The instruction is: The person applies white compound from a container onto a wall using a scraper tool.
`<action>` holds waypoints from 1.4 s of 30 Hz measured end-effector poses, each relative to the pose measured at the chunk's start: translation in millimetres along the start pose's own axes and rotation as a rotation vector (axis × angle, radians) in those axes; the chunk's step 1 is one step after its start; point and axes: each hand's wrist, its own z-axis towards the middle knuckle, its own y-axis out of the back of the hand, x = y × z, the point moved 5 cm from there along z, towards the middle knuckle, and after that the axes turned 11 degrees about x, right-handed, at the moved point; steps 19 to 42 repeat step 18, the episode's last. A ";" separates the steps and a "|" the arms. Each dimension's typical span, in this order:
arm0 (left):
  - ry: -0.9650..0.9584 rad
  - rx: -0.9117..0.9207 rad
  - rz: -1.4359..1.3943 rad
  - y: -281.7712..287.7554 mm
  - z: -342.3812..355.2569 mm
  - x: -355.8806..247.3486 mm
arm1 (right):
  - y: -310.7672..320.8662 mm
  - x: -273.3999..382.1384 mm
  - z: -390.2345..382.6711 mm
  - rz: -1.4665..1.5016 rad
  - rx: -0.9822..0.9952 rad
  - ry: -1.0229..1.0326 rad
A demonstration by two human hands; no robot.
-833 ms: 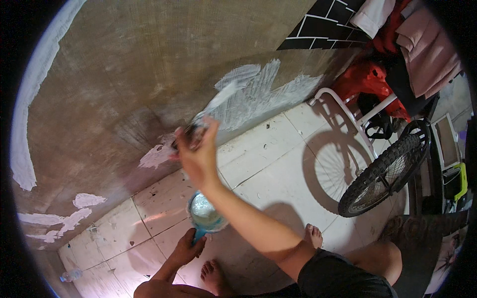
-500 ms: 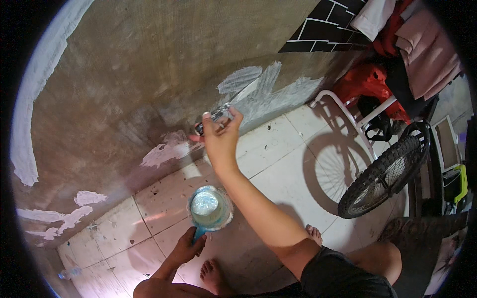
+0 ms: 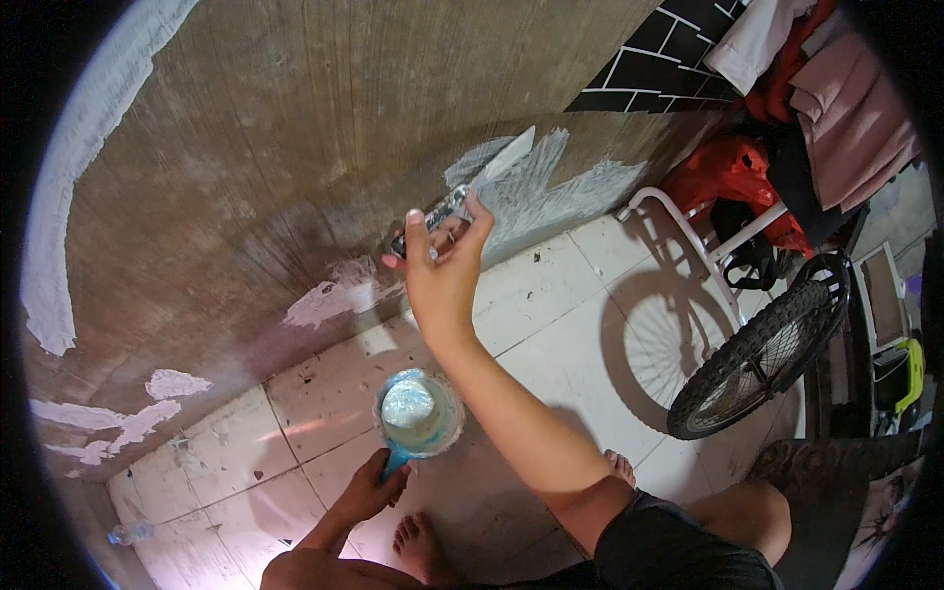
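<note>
My right hand (image 3: 444, 273) is closed round the dark, white-smeared handle of a putty knife (image 3: 507, 157). The knife's pale blade slants up and to the right, in front of a smeared white patch (image 3: 516, 202) low on the brown wall (image 3: 295, 118); whether it touches the wall I cannot tell. Lower down, my left hand (image 3: 376, 486) grips the blue handle of a round dipper (image 3: 457, 421). White putty (image 3: 407, 401) lies inside the dipper, which is held above the floor with its mouth upward.
Pale floor tiles (image 3: 536, 295) with dark specks meet the wall. To the right are a bicycle wheel (image 3: 752, 369), a white tubular frame (image 3: 693, 246), a red bag (image 3: 723, 177) and hanging pink cloth (image 3: 851, 108). A clear plastic bottle (image 3: 130, 533) lies at the lower left.
The putty knife has moved slightly up and to the right, and its blade has turned to show a broader face. My left hand and the dipper have barely moved.
</note>
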 end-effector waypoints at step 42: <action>0.023 0.001 -0.011 0.5 1.5 0.0 | 16.5 7.1 11.2 -0.016 -0.020 -0.162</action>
